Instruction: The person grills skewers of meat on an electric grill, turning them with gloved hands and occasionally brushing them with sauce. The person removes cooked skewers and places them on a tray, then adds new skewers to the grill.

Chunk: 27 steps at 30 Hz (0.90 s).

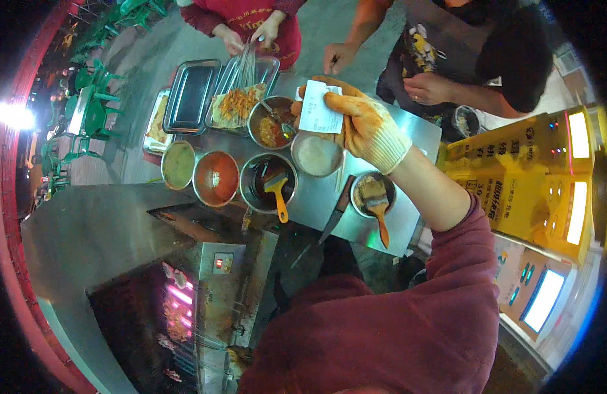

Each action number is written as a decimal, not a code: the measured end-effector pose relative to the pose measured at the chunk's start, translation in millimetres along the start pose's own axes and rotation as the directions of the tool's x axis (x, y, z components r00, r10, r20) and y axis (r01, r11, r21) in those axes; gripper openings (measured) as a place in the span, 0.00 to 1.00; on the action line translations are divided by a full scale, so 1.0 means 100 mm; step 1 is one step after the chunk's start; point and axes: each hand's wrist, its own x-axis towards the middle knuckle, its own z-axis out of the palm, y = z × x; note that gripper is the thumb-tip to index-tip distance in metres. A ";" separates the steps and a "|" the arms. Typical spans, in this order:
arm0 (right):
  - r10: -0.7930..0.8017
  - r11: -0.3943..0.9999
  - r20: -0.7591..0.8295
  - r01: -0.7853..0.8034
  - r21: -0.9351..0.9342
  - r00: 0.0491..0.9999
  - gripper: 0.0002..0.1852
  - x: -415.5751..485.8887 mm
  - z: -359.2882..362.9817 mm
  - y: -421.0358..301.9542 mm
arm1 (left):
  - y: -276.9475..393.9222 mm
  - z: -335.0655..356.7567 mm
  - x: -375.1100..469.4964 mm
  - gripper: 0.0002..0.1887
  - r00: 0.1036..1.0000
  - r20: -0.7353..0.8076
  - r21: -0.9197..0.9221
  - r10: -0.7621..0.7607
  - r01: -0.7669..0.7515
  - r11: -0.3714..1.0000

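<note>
My right hand (370, 120), in a stained knit glove, pinches a white paper slip (313, 111) bearing printed writing. It is raised over the steel table (313, 197), above a bowl of white powder (317, 155). Nearer me, a basting brush with an orange handle (379, 216) rests in a bowl of brown seasoning (365, 189). A long knife (337, 212) lies beside that bowl. At the bottom, a yellowish patch that seems to be my gloved left hand (240, 358) shows by skewers (212, 341) on the grill; its grip is mostly hidden.
A lit grill (178, 315) with meat is at lower left. Bowls of red powder (216, 178), dark sauce (256, 167) and chili mix (269, 130) stand near steel trays (191, 98). Across the table, one person holds skewers (245, 66); another person's hand (339, 59) is near. Yellow cabinets (515, 172) stand right.
</note>
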 end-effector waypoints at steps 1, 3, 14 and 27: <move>-0.021 1.000 0.031 0.022 -0.014 0.999 0.20 -0.17 0.11 0.00 | -0.01 -0.06 0.01 0.23 1.000 0.020 0.007 0.014 -0.014 1.000; -0.057 0.997 0.092 0.061 -0.041 0.994 0.20 -0.51 0.31 0.00 | -0.03 -0.21 -0.02 0.23 0.998 0.054 0.017 0.043 -0.044 0.999; -0.611 0.745 -0.471 0.260 -0.615 0.637 0.07 -3.14 -0.82 0.06 | -0.21 -0.50 -0.01 0.22 0.966 0.180 0.000 0.185 -0.188 0.982; -0.575 0.795 -0.621 0.183 -0.579 0.532 0.13 -3.12 -1.07 0.25 | -0.18 -0.43 0.02 0.22 0.983 0.122 -0.065 0.135 -0.128 0.990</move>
